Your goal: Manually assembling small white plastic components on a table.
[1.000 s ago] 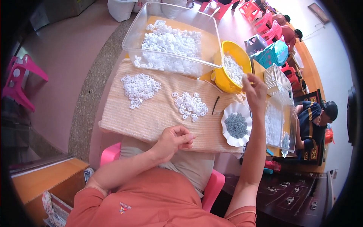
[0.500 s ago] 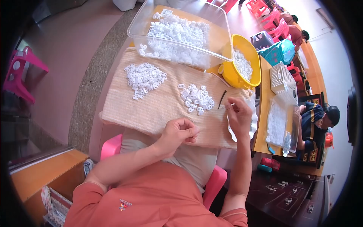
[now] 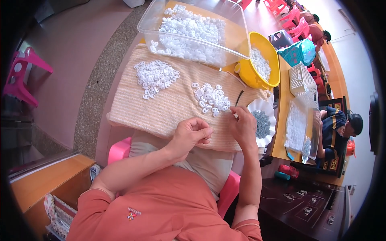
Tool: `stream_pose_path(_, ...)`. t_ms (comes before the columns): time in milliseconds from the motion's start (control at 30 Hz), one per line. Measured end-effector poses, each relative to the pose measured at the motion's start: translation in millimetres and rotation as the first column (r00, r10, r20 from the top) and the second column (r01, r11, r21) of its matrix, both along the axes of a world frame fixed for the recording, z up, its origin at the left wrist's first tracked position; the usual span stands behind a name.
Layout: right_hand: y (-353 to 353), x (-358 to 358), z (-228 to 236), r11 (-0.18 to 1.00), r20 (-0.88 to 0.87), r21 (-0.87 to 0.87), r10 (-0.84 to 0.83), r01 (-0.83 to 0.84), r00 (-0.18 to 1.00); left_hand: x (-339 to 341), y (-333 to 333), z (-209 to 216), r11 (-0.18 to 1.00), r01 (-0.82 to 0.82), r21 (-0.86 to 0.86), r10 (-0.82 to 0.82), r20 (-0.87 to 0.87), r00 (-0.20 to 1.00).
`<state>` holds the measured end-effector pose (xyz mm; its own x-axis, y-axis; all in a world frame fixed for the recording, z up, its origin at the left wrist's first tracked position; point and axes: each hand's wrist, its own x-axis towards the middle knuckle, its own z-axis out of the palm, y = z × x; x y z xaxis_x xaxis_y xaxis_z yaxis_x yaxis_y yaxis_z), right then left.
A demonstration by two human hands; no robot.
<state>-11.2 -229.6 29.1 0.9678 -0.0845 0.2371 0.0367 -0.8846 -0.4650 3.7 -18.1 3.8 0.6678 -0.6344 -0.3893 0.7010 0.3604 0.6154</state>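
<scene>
My left hand (image 3: 192, 134) is closed in a pinch over the near edge of the cloth; whatever sits between its thumb and fingertips is too small to make out. My right hand (image 3: 243, 125) has its fingers curled, with the tips beside a small pile of white oval plastic pieces with two holes (image 3: 210, 97). Any part it holds is hidden. To its right stands a white scalloped dish (image 3: 270, 141) with tiny grey parts (image 3: 262, 124). A thin black stick (image 3: 240, 97) lies just beyond the right hand. Farther left is a bigger pile of similar white pieces (image 3: 156, 77).
A striped beige cloth (image 3: 132, 114) covers the table. At its far side stand a clear plastic bin (image 3: 237, 24) of white pieces and a yellow bowl (image 3: 274, 60). On the right, a co-worker (image 3: 335, 124) sits by a white basket (image 3: 299, 82). A pink stool (image 3: 26, 76) stands far left.
My right hand has moved left from over the scalloped dish toward the small white pile, uncovering the grey parts. The left hand stays pinched in nearly the same place.
</scene>
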Motion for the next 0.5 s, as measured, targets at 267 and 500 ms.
stream_pose_path(267, -11.7, 2.0, 18.0, 0.981, 0.054, -0.124, -0.146, 0.152, 0.988, 1.6, 0.4, -0.5, 1.0, -0.016, 0.017, 0.015, 0.01, 1.0)
stream_pose_path(500, -16.2, -6.9, 20.8, 0.975, -0.073, -0.07, -0.215, 0.21, 0.974, -0.2, -1.1, 1.7, 0.999, -0.034, 0.031, 0.033, 0.043, 0.999)
